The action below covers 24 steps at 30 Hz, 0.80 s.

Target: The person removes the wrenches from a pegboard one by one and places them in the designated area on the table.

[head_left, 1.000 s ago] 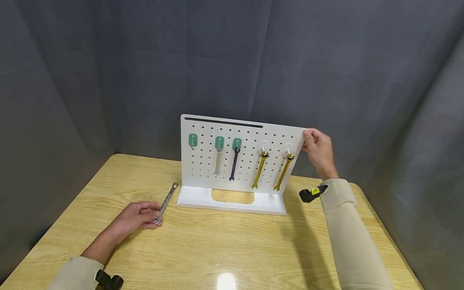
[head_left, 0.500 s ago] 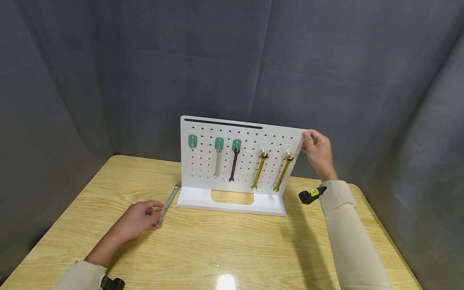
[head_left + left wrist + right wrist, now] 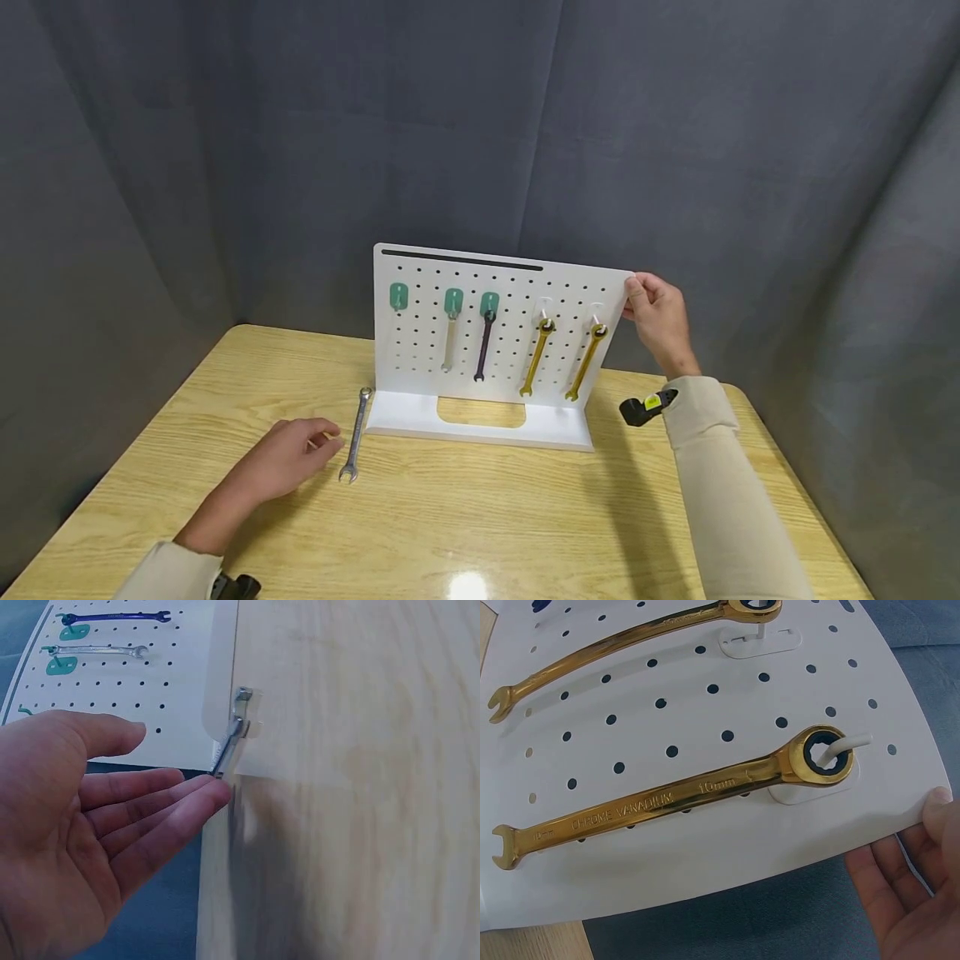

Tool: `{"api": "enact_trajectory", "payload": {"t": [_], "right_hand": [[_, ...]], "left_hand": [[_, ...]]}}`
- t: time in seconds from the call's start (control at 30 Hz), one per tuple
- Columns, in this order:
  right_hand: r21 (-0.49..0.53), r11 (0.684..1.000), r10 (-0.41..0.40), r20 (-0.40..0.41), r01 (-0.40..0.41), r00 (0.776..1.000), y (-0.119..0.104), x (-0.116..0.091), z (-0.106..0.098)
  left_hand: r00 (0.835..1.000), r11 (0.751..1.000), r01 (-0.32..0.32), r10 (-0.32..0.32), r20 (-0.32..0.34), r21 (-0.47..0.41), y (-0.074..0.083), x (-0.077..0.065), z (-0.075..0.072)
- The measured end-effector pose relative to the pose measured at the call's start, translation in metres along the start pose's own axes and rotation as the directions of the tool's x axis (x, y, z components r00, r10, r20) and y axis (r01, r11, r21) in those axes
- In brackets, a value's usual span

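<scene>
A silver combination wrench (image 3: 356, 437) lies on the table at the left edge of the pegboard stand's base, its open end toward me. My left hand (image 3: 281, 462) is just left of it, fingers extended and thumb apart, holding nothing. In the left wrist view the fingertips (image 3: 217, 791) overlap the wrench's end (image 3: 229, 750); I cannot tell there whether they touch. My right hand (image 3: 660, 321) pinches the upper right corner of the white pegboard (image 3: 412, 379), thumb in front and fingers behind. Two gold ratcheting wrenches hang near it, the closer one (image 3: 660, 799) marked 10mm.
Green hooks hold a silver wrench (image 3: 449, 346) and a purple wrench (image 3: 484, 346). The leftmost green hook (image 3: 398, 297) carries nothing. The stand's base (image 3: 401, 414) has a cutout at its middle. Grey curtains (image 3: 300, 167) surround the wooden table (image 3: 420, 517).
My left hand has let go of the silver combination wrench, which now lies turned slightly, closer to the stand. The right hand still grips the pegboard corner.
</scene>
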State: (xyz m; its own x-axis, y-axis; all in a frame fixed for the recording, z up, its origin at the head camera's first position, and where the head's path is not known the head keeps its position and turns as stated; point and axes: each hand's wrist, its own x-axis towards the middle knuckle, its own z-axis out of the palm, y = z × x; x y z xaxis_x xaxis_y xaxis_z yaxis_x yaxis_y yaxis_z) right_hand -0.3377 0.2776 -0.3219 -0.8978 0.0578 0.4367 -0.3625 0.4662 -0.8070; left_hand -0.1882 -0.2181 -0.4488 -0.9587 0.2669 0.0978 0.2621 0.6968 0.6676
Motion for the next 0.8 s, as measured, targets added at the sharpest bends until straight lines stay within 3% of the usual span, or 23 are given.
{"api": "enact_trajectory", "payload": {"t": [0.1, 0.27, 0.47, 0.8], "right_hand": [[-0.001, 1.0, 0.002, -0.004, -0.002, 1.0, 0.001, -0.001, 0.0], [0.021, 1.0, 0.007, 0.001, -0.007, 1.0, 0.0, -0.001, -0.001], [0.049, 0.999, 0.001, -0.002, -0.001, 1.0, -0.001, -0.001, 0.0], [0.027, 0.999, -0.031, -0.05, 0.032, 0.998, 0.002, -0.001, 0.004]], "left_hand": [[0.999, 0.999, -0.024, 0.025, -0.046, 0.031, 0.004, 0.002, 0.0], [0.994, 0.997, -0.071, 0.071, -0.088, 0.008, 0.01, 0.009, 0.0], [0.993, 0.995, -0.087, 0.081, -0.088, -0.059, 0.02, 0.021, 0.006], [0.99, 0.991, -0.095, 0.084, -0.113, -0.09, 0.037, 0.044, 0.022]]}}
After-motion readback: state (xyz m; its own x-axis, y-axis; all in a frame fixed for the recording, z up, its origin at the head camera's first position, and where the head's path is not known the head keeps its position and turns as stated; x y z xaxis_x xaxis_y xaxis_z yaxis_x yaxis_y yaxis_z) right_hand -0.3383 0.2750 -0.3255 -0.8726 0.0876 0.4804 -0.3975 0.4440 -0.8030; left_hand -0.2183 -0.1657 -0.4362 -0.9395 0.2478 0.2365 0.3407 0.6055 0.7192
